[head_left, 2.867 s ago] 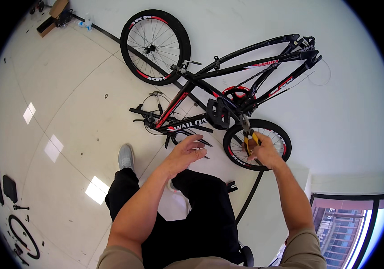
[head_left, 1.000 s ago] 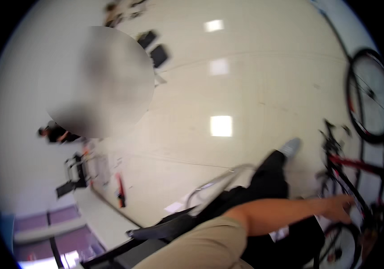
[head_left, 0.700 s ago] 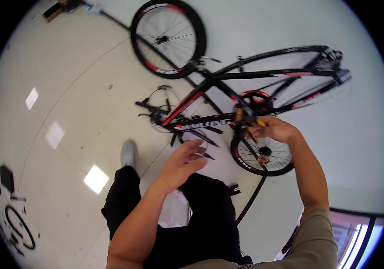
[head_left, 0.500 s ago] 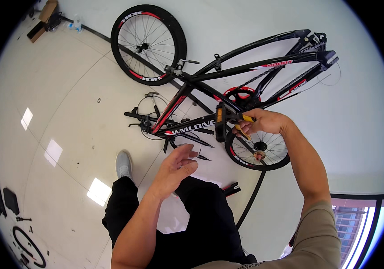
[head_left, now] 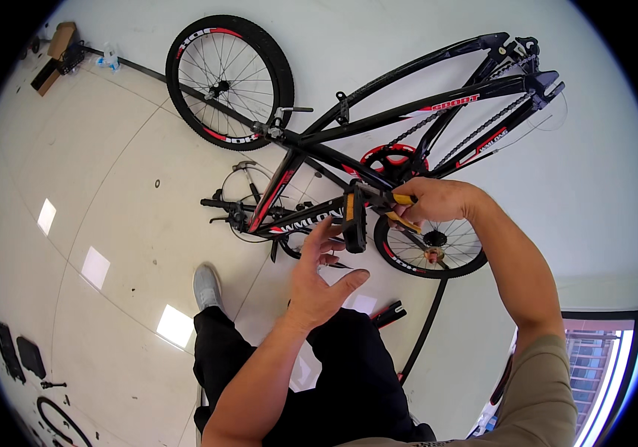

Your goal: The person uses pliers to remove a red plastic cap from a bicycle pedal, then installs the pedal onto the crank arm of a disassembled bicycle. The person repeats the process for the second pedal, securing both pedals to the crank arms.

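Head view, centre of the frame: right hand (head_left: 438,201) is clamped on a yellow-handled tool (head_left: 402,211) at the black pedal (head_left: 354,220), while left hand (head_left: 319,279) hovers spread-fingered just below it, holding nothing. Looks like the pedal is being worked at its crank; next the free hand needs to steady it. Behind lies the black-and-red bicycle frame (head_left: 408,112), front wheel (head_left: 229,82) upper left.

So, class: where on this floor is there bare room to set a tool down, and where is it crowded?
Bare floor tiles lie left of the handlebars, below the detached wheel. It is crowded around the bike frame, the pedal, both hands and the smaller wheel.
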